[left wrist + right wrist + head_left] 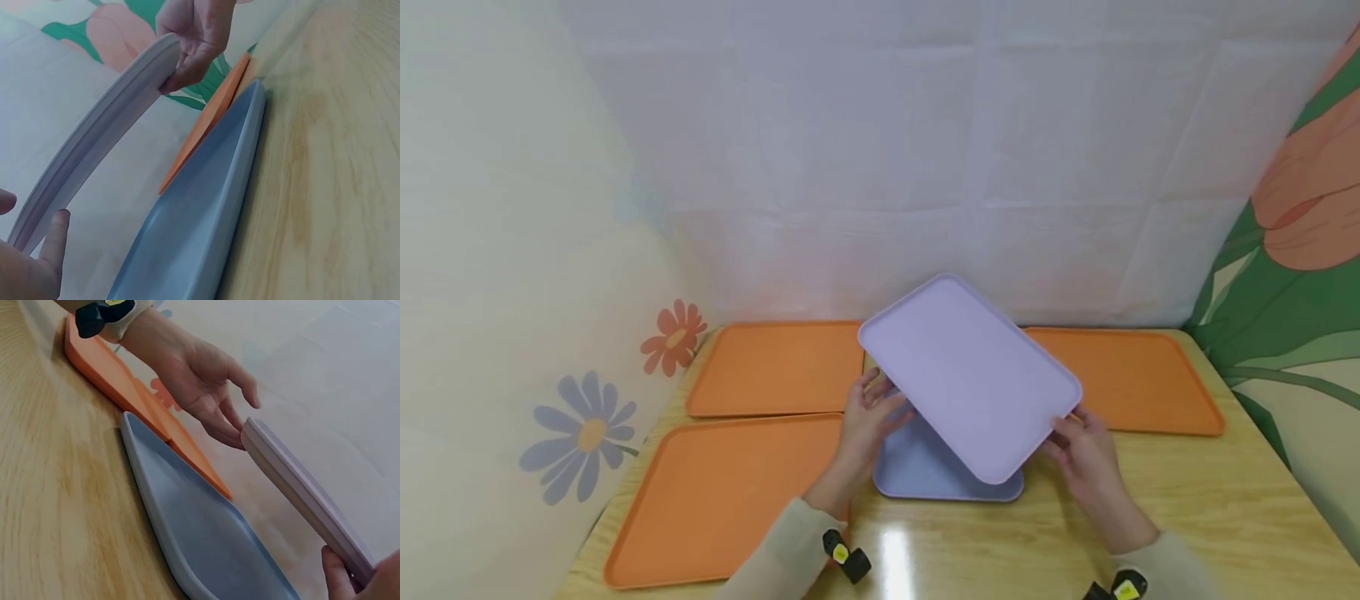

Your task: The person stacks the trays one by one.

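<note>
A lavender tray [973, 375] is held up at a slant over a blue-grey tray [943, 467], which lies on the table and is partly hidden by it. My right hand [1084, 454] pinches the lavender tray near its right corner, thumb on top and fingers beneath. At the opposite side my left hand [868, 417] has its fingers extended at the edge. From the right wrist, the left hand [200, 387] shows its fingertips right at the tray's end, the thumb raised apart from it. Seen from the left wrist, the lavender tray [94, 144] is clear above the blue-grey one [194, 212].
Two orange trays lie at the left, one behind [775, 367] and one in front [730, 500]. Another orange tray [1135, 379] lies at the back right. The wooden table [1187, 517] meets a pale cloth [850, 167] behind and flower-printed sides.
</note>
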The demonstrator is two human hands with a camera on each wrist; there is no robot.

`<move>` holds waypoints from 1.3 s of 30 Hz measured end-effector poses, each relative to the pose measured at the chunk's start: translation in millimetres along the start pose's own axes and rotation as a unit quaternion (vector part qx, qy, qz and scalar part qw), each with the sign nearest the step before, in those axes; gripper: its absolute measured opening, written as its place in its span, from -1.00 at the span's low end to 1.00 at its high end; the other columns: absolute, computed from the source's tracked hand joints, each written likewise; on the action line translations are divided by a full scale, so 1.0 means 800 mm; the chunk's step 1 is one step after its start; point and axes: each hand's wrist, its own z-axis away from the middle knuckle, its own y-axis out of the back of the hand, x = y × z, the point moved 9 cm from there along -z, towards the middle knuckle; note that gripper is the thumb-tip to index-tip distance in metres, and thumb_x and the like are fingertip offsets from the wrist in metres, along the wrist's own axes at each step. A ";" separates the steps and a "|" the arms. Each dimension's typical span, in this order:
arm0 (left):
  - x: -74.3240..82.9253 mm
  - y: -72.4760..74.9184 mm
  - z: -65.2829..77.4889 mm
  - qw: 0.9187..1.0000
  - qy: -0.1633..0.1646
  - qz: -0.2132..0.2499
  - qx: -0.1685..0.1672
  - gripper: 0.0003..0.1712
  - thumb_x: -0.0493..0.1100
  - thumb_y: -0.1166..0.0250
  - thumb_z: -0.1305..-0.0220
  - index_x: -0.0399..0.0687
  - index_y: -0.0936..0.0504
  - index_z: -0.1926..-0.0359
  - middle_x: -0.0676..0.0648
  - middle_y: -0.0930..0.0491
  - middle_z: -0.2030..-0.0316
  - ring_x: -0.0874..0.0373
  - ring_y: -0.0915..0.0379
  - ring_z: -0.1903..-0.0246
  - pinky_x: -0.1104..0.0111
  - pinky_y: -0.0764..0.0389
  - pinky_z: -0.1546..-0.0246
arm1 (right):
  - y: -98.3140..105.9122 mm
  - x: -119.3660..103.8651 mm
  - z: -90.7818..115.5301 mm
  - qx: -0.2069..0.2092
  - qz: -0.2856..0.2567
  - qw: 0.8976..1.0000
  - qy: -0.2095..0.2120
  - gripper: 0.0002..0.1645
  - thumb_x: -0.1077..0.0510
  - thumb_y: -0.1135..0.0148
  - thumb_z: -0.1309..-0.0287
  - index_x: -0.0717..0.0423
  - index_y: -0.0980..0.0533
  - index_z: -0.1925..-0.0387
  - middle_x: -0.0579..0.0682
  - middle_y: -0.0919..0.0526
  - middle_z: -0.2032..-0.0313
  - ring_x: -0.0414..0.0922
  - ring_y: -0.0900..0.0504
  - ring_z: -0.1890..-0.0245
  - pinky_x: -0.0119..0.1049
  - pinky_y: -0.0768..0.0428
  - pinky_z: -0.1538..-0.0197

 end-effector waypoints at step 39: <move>0.031 0.030 -0.010 0.998 0.018 -0.061 -0.027 -0.09 -0.56 -0.21 -0.20 -0.15 -0.11 -0.54 -0.13 -0.37 -0.08 0.18 -0.55 0.24 0.28 -0.72 0.36 | 0.000 0.002 -0.011 -0.127 0.157 0.979 -0.025 -0.36 0.07 -0.02 -0.53 0.39 -0.16 -0.40 -0.14 -0.61 0.03 -0.25 -0.64 0.07 -0.30 -0.66 -0.04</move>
